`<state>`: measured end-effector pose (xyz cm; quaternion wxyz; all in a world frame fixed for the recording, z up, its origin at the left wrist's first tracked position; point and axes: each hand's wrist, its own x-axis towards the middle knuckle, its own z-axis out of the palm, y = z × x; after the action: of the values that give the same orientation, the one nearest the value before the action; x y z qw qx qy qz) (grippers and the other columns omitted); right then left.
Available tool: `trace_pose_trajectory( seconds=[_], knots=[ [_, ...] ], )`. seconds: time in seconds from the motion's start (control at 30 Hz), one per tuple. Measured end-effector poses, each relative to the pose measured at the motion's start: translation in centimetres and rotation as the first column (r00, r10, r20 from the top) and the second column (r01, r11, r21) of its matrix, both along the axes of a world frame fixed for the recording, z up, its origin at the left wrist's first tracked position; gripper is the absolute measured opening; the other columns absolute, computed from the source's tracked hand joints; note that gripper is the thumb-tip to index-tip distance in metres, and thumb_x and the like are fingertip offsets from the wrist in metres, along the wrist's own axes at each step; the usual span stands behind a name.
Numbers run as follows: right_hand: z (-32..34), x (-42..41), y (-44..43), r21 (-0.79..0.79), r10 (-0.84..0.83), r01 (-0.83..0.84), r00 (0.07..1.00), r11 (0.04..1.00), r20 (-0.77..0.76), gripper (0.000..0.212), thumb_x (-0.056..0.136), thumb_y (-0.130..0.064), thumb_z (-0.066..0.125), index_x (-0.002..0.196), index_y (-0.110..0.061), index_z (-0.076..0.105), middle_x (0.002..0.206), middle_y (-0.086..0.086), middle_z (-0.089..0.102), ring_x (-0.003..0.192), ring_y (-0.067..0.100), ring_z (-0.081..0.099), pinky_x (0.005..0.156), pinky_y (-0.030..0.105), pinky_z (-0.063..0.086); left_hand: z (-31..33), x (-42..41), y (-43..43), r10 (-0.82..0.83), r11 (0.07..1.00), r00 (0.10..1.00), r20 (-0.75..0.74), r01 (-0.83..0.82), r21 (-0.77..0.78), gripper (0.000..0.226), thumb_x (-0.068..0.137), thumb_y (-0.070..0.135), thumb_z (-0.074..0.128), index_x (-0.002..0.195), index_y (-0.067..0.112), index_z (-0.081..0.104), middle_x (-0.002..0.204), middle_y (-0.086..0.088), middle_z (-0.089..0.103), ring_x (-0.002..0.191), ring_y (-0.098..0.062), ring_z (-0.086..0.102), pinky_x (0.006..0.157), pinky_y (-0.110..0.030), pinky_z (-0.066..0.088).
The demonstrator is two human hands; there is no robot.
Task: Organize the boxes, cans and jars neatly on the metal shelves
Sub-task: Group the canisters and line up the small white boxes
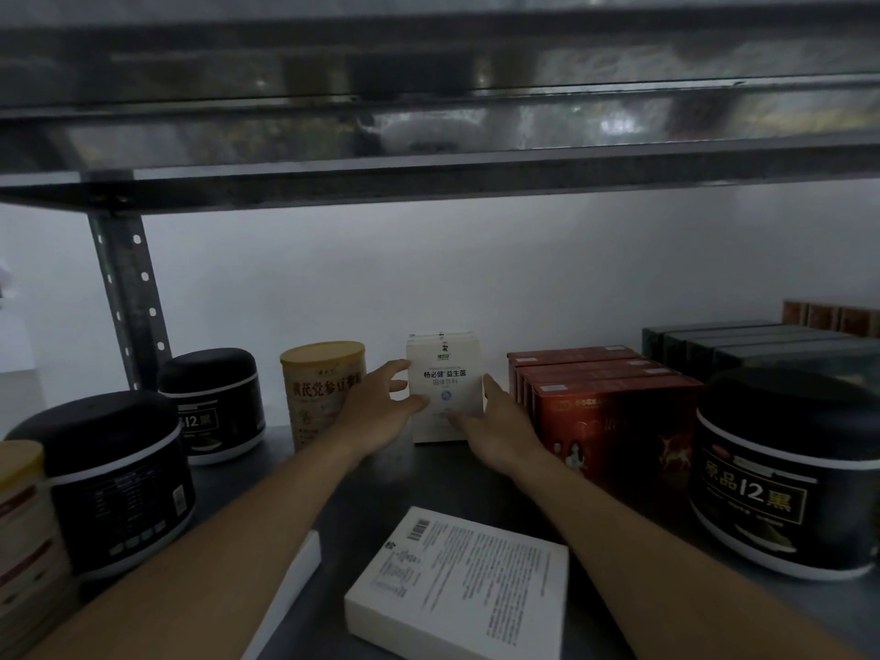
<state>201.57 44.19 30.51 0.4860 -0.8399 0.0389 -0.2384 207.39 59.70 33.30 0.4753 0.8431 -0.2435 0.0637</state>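
Observation:
A row of upright white boxes (445,373) stands at the back middle of the metal shelf (362,497). My left hand (381,404) grips the front box's left edge, thumb across its face. My right hand (495,428) presses its right side and lower front with fingers spread. Another white box (459,585) lies flat at the shelf's front, barcode side up. A second flat white box (290,588) shows beside my left forearm, mostly hidden.
A beige can (324,388) stands left of the white boxes, with two black jars (214,402) (109,478) further left. Red boxes (605,407) stand to the right, then dark boxes (757,345) and a black jar (785,469). A striped can (21,526) sits at far left. An upper shelf (428,135) hangs overhead.

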Motion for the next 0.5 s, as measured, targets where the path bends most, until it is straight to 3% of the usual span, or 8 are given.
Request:
trace_pose_trajectory(
  seconds=[0.5],
  knots=[
    [0.93, -0.69, 0.32, -0.058, -0.015, 0.016, 1.000, 0.998, 0.015, 0.044, 0.091, -0.011, 0.062, 0.130, -0.014, 0.043, 0.133, 0.004, 0.056, 0.120, 0.022, 0.055, 0.083, 0.021, 0.045, 0.57, -0.26, 0.87, 0.021, 0.998, 0.999, 0.034, -0.023, 0.065, 0.060, 0.089, 0.031, 0.066, 0.143, 0.029, 0.040, 0.143, -0.003, 0.048, 0.130, -0.019, 0.046, 0.097, -0.030, 0.039]
  ],
)
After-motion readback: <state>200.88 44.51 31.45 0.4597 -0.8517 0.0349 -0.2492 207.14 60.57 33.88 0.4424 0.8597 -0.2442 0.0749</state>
